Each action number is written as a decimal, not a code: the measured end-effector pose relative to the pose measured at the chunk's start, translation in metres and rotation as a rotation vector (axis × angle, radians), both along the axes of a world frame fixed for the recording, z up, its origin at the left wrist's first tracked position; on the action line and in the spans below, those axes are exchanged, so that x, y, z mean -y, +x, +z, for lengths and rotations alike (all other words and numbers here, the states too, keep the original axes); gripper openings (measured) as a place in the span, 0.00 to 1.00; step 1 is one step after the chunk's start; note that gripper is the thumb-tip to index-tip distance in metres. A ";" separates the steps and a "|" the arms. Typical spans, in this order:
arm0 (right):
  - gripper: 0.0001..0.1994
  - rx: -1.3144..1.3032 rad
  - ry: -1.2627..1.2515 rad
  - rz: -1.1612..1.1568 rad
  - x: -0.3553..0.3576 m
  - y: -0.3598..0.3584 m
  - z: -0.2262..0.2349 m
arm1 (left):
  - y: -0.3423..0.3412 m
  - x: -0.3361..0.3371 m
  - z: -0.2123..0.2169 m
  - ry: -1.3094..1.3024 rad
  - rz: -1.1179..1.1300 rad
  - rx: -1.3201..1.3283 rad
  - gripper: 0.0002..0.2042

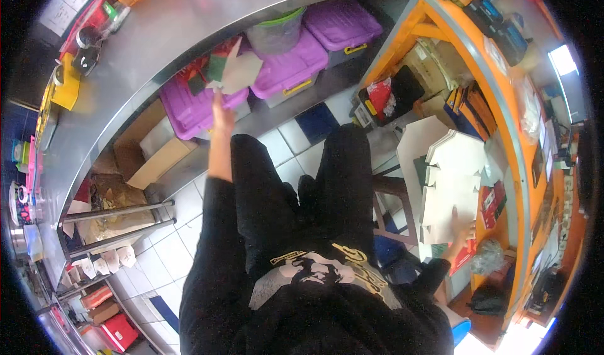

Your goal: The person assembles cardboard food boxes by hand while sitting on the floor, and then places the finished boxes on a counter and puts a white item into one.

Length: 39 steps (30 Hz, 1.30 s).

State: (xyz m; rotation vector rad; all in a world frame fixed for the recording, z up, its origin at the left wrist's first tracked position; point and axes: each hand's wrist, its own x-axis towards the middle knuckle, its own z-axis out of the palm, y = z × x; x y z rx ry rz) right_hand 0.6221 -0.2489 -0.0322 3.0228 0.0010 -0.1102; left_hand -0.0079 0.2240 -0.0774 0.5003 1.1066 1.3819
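My left hand (221, 114) reaches forward, a finger stretched out and the thumb apart from it. Its fingertip meets, or almost meets, a small cardboard carton piece (241, 70) with cream flaps and green and red sides. That piece is tilted above a purple bin lid (189, 117), beside other red and green pieces. On the right, my right hand (462, 230) rests at the near end of a stack of cream die-cut cardboard blanks (450, 179). One finger lies stretched over the top blank, the others near its edge. The underside of this hand is hidden.
A steel counter (138, 46) curves overhead at left and front. More purple-lidded bins (343, 24) and a grey bucket (275, 33) stand under it. An orange shelf frame (509, 147) borders the right. A cardboard box (160, 163) and a metal-legged rack (119, 213) are at left.
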 end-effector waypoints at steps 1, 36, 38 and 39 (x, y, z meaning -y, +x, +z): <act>0.65 0.024 -0.001 -0.055 -0.005 -0.006 -0.005 | -0.022 0.024 -0.022 -0.035 0.011 -0.064 0.36; 0.11 0.854 0.852 0.587 -0.005 -0.010 0.140 | -0.113 -0.205 -0.057 0.250 -0.445 -1.683 0.33; 0.11 0.883 0.780 0.617 0.000 -0.040 0.183 | -0.068 -0.195 -0.047 0.275 -0.454 -1.704 0.30; 0.11 0.867 0.755 0.656 -0.004 -0.052 0.194 | -0.063 -0.189 -0.039 0.275 -0.442 -1.724 0.29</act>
